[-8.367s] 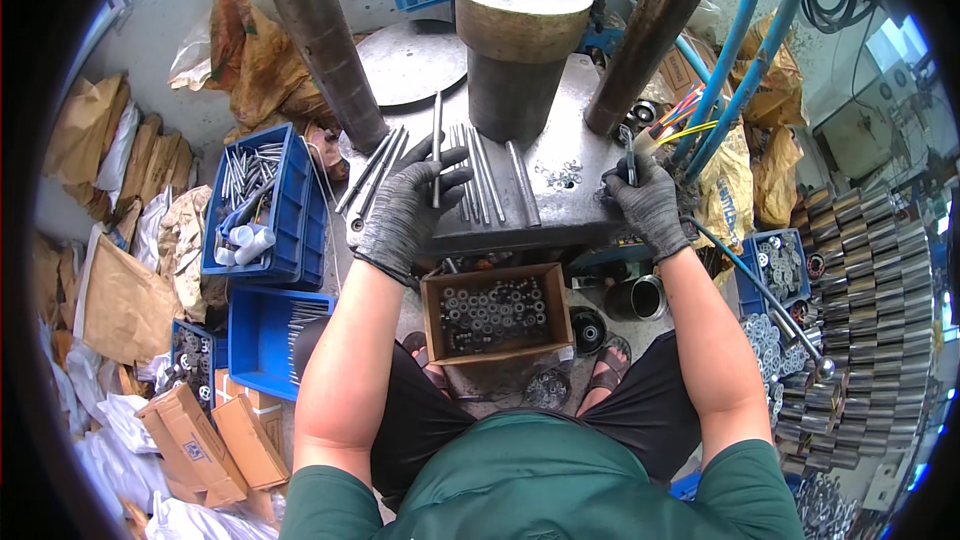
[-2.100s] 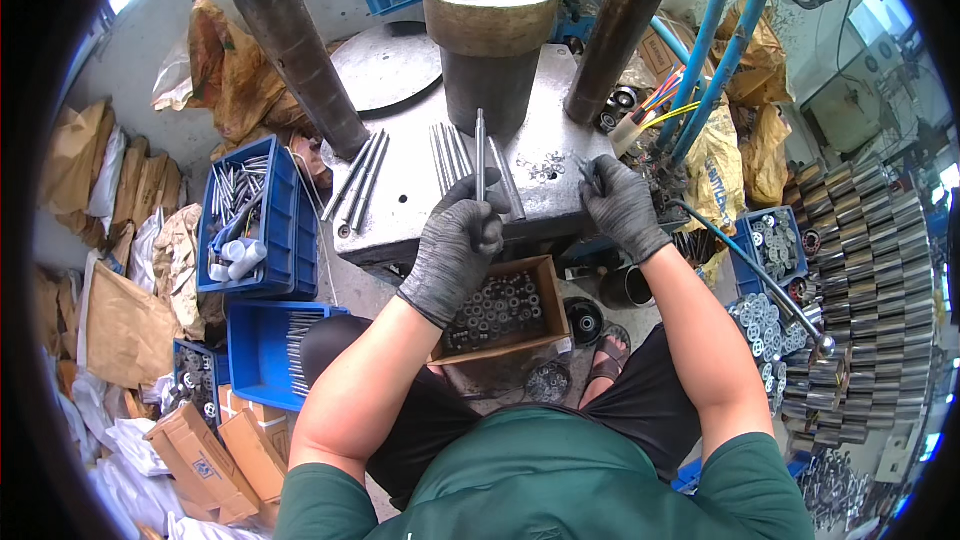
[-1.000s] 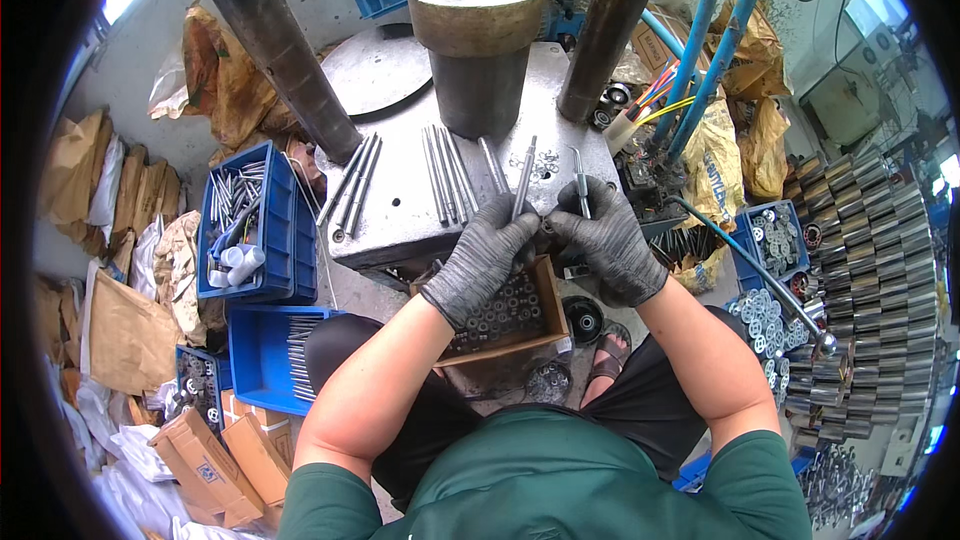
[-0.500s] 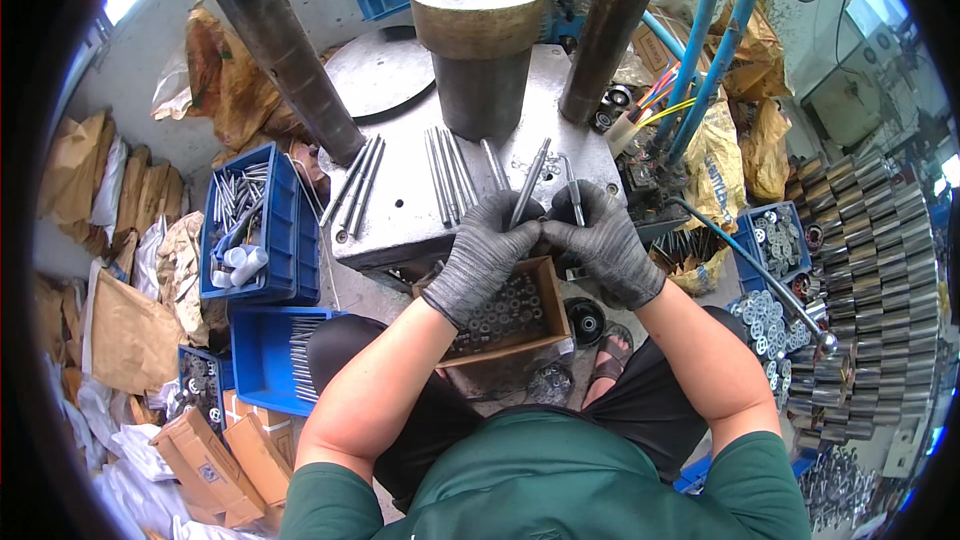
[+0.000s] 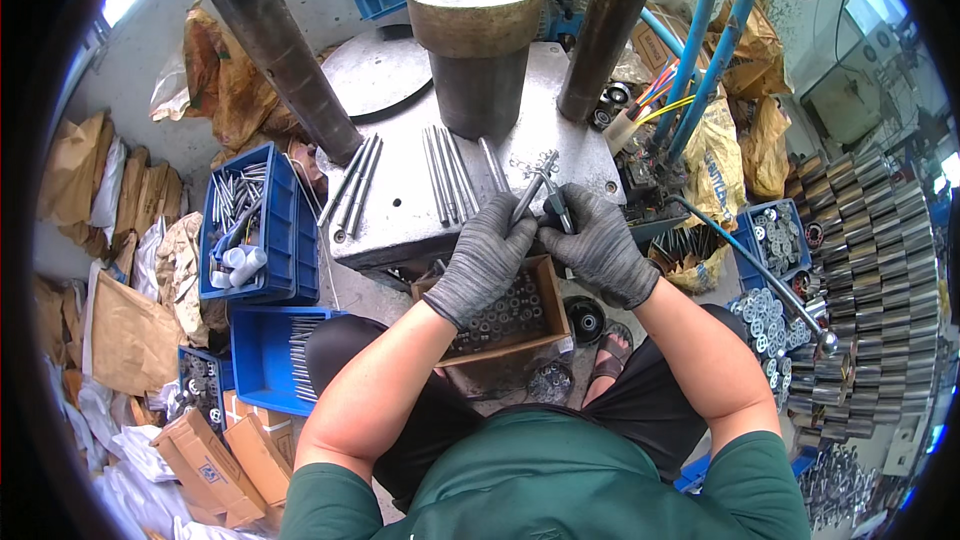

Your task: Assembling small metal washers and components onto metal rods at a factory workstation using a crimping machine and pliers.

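Observation:
In my gloved left hand [image 5: 483, 258] is a slim metal rod [image 5: 527, 199], its upper end tilted away to the right. My gloved right hand [image 5: 603, 248] is closed around a narrow metal tool [image 5: 560, 210], whose exact kind I cannot make out. The tool's upper end meets or crosses the rod's upper end; whether they touch is unclear. Small metal rings [image 5: 545, 162] lie just beyond on the steel plate [image 5: 400, 230]. Another single rod [image 5: 494, 166] lies beside my left hand, and a group of rods [image 5: 449, 176] sits farther left.
A thick steel cylinder [image 5: 480, 85] rises from the plate between two dark columns [image 5: 280, 50] [image 5: 612, 30]. Below my hands is an open box [image 5: 508, 352] of small round parts. Blue bins [image 5: 265, 355] stand at left; stacked metal cylinders [image 5: 870, 300] fill the right.
The rod in my left hand has dipped lower and its tip has come to the tool. My right hand's tool has tilted left, toward the rod.

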Tool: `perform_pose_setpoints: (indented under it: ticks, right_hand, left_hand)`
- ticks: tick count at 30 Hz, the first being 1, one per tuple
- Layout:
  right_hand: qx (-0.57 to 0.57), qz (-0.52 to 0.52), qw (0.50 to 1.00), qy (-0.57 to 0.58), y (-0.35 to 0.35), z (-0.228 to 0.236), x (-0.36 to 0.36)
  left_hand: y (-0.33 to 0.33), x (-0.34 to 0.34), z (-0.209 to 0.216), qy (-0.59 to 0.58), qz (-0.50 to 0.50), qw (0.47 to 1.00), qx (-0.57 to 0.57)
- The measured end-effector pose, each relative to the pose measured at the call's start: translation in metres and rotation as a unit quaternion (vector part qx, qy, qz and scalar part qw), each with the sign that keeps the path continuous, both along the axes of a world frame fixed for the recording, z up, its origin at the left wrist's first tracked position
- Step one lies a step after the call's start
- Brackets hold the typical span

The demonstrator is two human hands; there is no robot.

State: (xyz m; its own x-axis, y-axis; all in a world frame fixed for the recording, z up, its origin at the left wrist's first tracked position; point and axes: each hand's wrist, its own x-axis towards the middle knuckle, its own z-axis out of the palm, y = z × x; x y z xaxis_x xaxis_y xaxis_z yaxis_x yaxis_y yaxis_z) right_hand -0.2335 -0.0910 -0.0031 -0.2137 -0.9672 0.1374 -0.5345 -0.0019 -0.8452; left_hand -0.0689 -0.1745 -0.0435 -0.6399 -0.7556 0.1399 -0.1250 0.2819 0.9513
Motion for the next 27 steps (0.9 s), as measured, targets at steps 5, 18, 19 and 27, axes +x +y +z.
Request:
perform_pose_setpoints:
  ticks: [5, 18, 19, 27]
  right_hand:
    - [-0.067, -0.01, 0.992, 0.108, -0.006, 0.004, 0.006]
    - [-0.076, -0.042, 0.996, 0.024, -0.016, -0.001, -0.003]
    - [-0.076, -0.042, 0.996, 0.024, -0.019, -0.004, -0.006]
    - [0.016, -0.111, 0.963, 0.245, -0.05, -0.022, -0.047]
  left_hand:
    - [-0.002, -0.003, 0.0, -0.033, 0.052, 0.996, 0.071]
    - [-0.016, 0.007, 0.017, 0.147, 0.053, 0.882, 0.445]
    - [-0.016, 0.006, 0.017, 0.146, 0.053, 0.882, 0.445]
    - [-0.018, -0.001, 0.012, 0.193, 0.069, 0.839, 0.504]
